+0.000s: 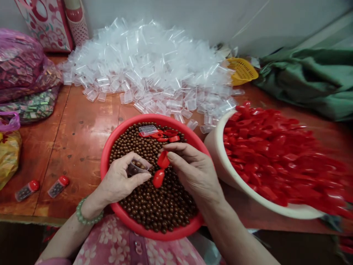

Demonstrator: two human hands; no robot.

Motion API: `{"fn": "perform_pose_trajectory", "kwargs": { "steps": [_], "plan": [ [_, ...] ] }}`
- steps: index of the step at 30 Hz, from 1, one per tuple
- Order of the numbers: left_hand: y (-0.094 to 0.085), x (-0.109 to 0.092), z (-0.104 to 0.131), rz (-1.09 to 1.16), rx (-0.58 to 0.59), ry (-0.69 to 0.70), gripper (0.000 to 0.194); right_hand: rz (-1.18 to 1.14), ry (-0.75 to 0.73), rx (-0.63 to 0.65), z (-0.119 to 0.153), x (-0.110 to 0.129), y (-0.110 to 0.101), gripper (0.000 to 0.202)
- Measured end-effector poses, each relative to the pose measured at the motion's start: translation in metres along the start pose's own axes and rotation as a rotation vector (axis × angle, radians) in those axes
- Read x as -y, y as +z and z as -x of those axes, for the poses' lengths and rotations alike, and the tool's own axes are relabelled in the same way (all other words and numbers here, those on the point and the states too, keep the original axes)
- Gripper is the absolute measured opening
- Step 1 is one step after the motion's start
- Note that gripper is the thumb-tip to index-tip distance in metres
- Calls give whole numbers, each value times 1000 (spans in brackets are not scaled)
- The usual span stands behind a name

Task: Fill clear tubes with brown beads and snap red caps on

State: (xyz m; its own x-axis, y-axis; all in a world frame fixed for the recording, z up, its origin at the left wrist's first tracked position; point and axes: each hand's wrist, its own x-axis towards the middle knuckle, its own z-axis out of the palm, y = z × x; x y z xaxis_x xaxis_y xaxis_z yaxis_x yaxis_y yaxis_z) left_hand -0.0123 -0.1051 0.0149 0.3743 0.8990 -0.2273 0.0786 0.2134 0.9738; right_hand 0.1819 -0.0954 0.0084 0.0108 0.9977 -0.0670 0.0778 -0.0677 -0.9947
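Pink floral clothing [116, 246] fills the bottom, below the near edge of a reddish-brown tabletop [91, 136]. From my distant post on the head camera, I see a red basin [105, 158] at the middle of that edge, full of glossy brown balls [154, 215]. Above it, the left hand [121, 180] grips a clear container [135, 169] with brown balls inside. The right hand [197, 173] pinches a two-part red piece [163, 160] between thumb and fingers, just beside the container and apart from it.

For this step I would judge it best to keep the container's mouth raised so nothing rolls out, squeeze its thin wall lightly, and line up the red piece squarely before pressing.

Two capped containers [58, 186] lie near the tabletop's near edge, left of the basin. A heap of clear containers [154, 66] covers the far edge; a white tub [217, 147] of red pieces [270, 154] stands toward the right edge. At the far left corner, a patterned pink box [46, 24] shows no lettering I can read; packets in the purple bag [19, 70] are too small to make out.
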Motion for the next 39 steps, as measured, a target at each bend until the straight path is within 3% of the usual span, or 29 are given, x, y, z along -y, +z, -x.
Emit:
{"fn": "perform_pose_trajectory", "kwargs": {
  "steps": [4,10,14,18,21,24,27,30,33,37,39],
  "plan": [
    [6,-1,3,134,-5,-21,20,-68,-49,-96,1,-8,12,16],
    [11,5,7,301,-89,-127,31,31,-269,-215,14,-5,6,9],
    [13,7,8,410,-156,-102,29,169,-367,-102,18,1,-4,11],
    [10,6,7,288,-148,-48,30,287,-383,181,19,3,-11,12],
    [7,6,5,229,-136,-11,20,338,-318,327,19,3,-13,8],
    [6,5,3,226,-147,38,12,384,-208,370,21,2,-13,20],
    [5,7,3,280,-145,31,24,298,-89,419,21,-1,-11,27],
    [4,11,5,350,-115,0,35,43,78,478,21,-3,-6,25],
    [4,13,6,286,-160,76,29,-225,265,444,21,-5,2,23],
    [8,15,6,40,-258,374,18,-473,386,307,20,-7,15,22],
    [12,18,5,-93,-278,513,22,-546,386,203,20,-8,20,23]
  ]
}}
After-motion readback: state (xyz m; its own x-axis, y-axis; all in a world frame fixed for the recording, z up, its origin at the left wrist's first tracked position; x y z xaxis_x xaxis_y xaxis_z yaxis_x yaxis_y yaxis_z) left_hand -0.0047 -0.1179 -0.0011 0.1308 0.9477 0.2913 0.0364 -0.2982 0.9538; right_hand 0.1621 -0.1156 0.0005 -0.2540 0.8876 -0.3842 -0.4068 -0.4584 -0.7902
